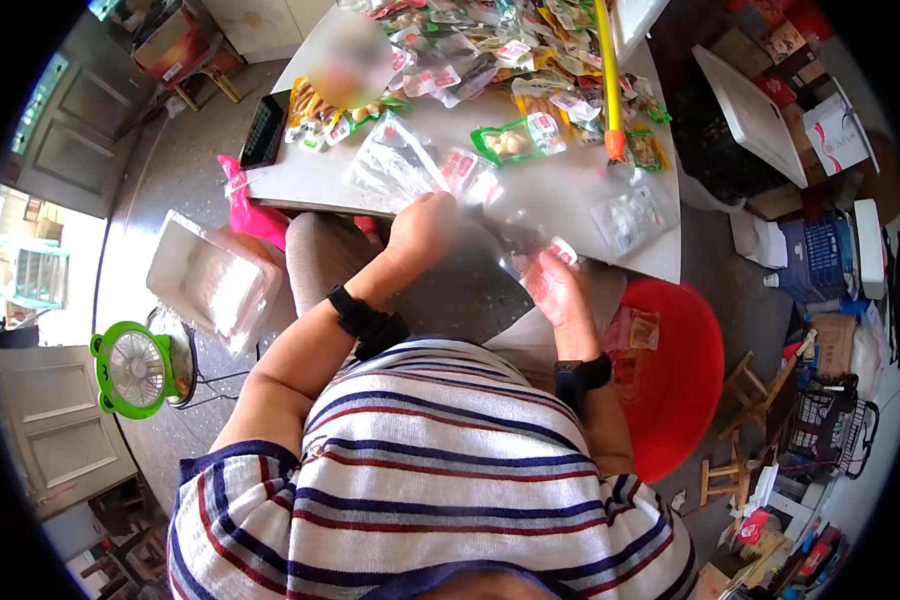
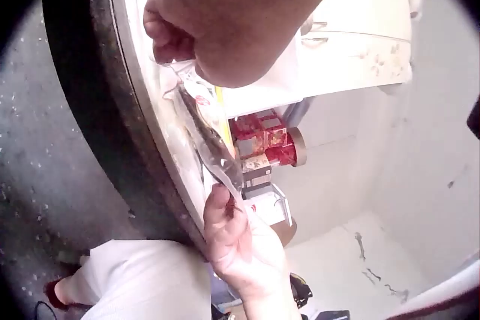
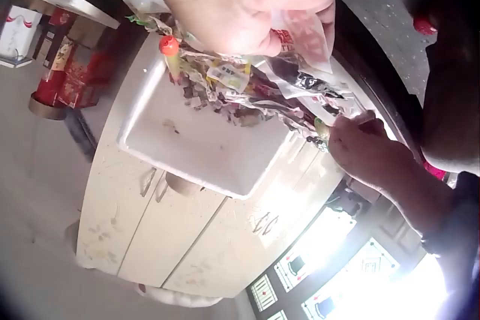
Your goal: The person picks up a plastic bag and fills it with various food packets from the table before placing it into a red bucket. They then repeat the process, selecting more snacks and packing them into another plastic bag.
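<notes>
A clear plastic packet [image 1: 518, 236] with red and white print is stretched between my two hands over the near table edge. My left hand [image 1: 420, 232] grips its left end with curled fingers. At the other end my right hand [image 1: 560, 287] pinches the plastic between thumb and fingers. Something dark shows through the packet [image 2: 214, 151] in the left wrist view. Flat clear bags [image 1: 395, 160] lie on the table just beyond my left hand. A green-edged packet of pale pieces [image 1: 507, 144] lies farther back.
Many colourful packets [image 1: 450, 65] are heaped across the back of the white table [image 1: 300, 185]. A yellow pole with an orange end [image 1: 610, 85] lies over them at right. A red basin [image 1: 685, 380] stands at my right, a white foam box [image 1: 185, 265] at my left.
</notes>
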Demonstrator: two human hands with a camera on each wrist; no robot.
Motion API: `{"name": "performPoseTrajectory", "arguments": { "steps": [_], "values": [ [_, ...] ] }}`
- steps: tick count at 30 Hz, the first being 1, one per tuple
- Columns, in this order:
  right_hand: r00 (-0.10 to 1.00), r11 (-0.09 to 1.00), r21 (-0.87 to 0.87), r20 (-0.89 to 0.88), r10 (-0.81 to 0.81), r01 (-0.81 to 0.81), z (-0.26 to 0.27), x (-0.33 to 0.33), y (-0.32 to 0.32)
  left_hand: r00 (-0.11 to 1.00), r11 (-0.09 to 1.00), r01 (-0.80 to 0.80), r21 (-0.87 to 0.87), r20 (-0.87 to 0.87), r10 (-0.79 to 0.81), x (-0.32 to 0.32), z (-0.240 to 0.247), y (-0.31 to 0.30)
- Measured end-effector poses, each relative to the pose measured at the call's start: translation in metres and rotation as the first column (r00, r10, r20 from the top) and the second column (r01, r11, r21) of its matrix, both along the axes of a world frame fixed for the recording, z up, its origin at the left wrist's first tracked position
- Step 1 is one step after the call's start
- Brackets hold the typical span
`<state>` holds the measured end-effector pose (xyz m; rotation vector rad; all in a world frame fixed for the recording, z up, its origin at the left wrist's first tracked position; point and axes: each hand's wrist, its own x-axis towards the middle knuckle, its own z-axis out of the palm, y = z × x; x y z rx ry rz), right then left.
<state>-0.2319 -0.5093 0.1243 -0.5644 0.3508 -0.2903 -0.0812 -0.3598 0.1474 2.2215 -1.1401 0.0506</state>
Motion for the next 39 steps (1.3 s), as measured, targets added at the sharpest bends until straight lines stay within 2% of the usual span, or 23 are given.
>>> {"name": "performPoseTrajectory", "arguments": {
  "steps": [2, 5, 8, 11, 14, 17, 20, 23, 26, 27, 30, 33, 34, 39],
  "values": [
    [0.998, 1.0, 0.01, -0.056, 0.009, -0.008, -0.01, 0.003, -0.001, 0.998, 0.999, 0.043, -0.028, 0.051, -0.042, -0.002, 0.001, 0.001],
    [0.991, 0.997, 0.08, -0.129, 0.02, -0.009, -0.007, 0.015, -0.002, 0.999, 0.997, -0.043, 0.062, 0.009, 0.043, -0.003, -0.005, -0.001],
    [0.984, 0.99, -0.073, -0.139, 0.108, -0.118, 0.006, 0.031, -0.002, 0.998, 0.997, -0.056, 0.053, 0.018, 0.055, -0.003, 0.0, -0.001],
    [0.948, 0.976, -0.129, -0.289, 0.133, -0.177, 0.014, 0.032, -0.005, 0.992, 0.992, -0.124, 0.023, -0.017, 0.125, 0.001, 0.013, 0.001],
    [0.96, 0.963, -0.148, -0.204, 0.194, -0.226, 0.007, 0.029, -0.011, 0.989, 0.988, -0.147, 0.043, -0.016, 0.148, 0.005, 0.021, 0.002],
    [0.961, 0.958, -0.168, -0.189, 0.2, -0.233, -0.016, 0.031, -0.023, 1.0, 0.996, -0.004, 0.089, -0.001, 0.004, 0.003, 0.008, 0.007],
    [0.947, 0.949, -0.232, -0.287, 0.142, -0.213, -0.001, 0.029, -0.022, 1.0, 0.999, -0.025, 0.037, 0.016, 0.025, -0.002, 0.005, 0.008],
    [0.964, 0.992, -0.106, -0.25, -0.093, 0.069, 0.021, 0.035, -0.006, 1.0, 0.998, -0.031, 0.045, 0.0, 0.031, -0.001, 0.005, 0.009],
    [0.986, 0.993, -0.038, -0.132, 0.101, -0.107, -0.018, 0.031, -0.013, 1.0, 0.998, -0.016, 0.068, 0.006, 0.016, -0.003, 0.005, 0.01],
    [0.986, 0.989, -0.026, -0.086, 0.141, -0.143, -0.015, 0.033, -0.012, 1.0, 0.997, -0.009, 0.071, 0.015, 0.008, -0.004, 0.006, 0.009],
    [0.994, 0.998, -0.004, -0.085, 0.061, -0.062, 0.003, 0.047, -0.001, 0.998, 0.997, 0.032, 0.063, 0.048, -0.035, -0.007, 0.005, 0.012],
    [0.988, 0.983, -0.1, -0.043, 0.15, -0.154, 0.011, 0.061, 0.01, 0.996, 0.996, 0.039, 0.079, 0.075, -0.045, -0.008, 0.009, 0.015],
    [0.97, 0.954, -0.178, -0.023, 0.243, -0.243, 0.02, 0.065, 0.014, 0.996, 0.996, 0.03, 0.08, 0.087, -0.037, -0.008, 0.01, 0.014],
    [0.962, 0.95, -0.151, -0.033, 0.272, -0.274, 0.023, 0.09, 0.029, 0.995, 0.999, 0.032, 0.034, 0.094, -0.035, -0.008, 0.004, 0.016]
  ]
}}
